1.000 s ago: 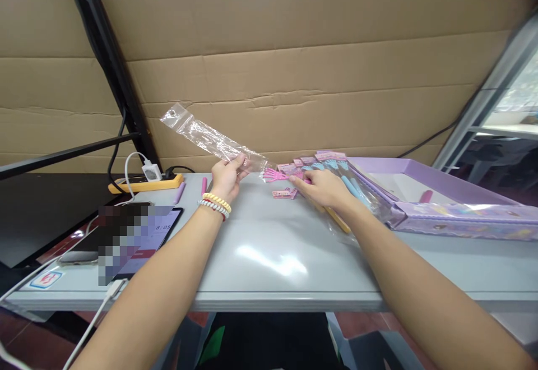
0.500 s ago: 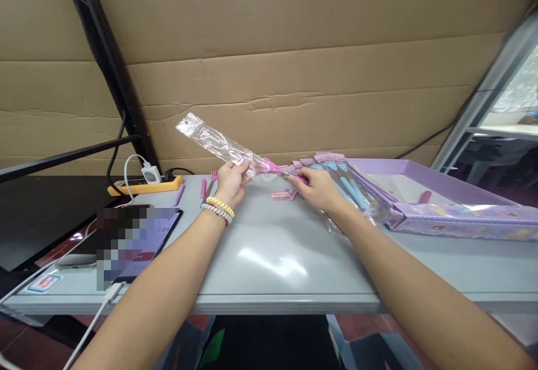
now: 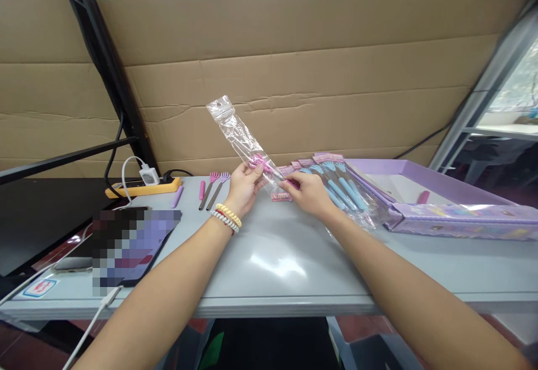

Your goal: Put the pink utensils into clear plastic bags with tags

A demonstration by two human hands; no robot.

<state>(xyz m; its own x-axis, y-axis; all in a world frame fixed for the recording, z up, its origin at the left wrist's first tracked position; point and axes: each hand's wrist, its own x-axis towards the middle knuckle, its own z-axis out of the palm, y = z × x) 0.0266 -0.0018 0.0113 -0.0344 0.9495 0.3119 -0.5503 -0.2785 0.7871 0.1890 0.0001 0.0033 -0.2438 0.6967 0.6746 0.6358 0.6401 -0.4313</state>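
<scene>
My left hand (image 3: 244,186) pinches the open end of a long clear plastic sleeve (image 3: 235,126) that tilts up and to the left over the grey table (image 3: 269,258). My right hand (image 3: 309,192) grips the handle of a pink claw-headed back scratcher (image 3: 263,163), whose head sits inside the sleeve's mouth. A small pink card (image 3: 281,197) lies on the table just under my hands.
Bagged blue scratchers (image 3: 342,182) are stacked to the right, beside a purple box (image 3: 441,204). Two loose scratchers (image 3: 214,188) and pink and purple handles lie at the left, near a yellow power strip (image 3: 145,185) and a tablet (image 3: 130,244). Cardboard lines the back.
The sleeve has swung more upright and to the right. The pink scratcher's head has slid into its mouth, and my two hands have drawn closer together.
</scene>
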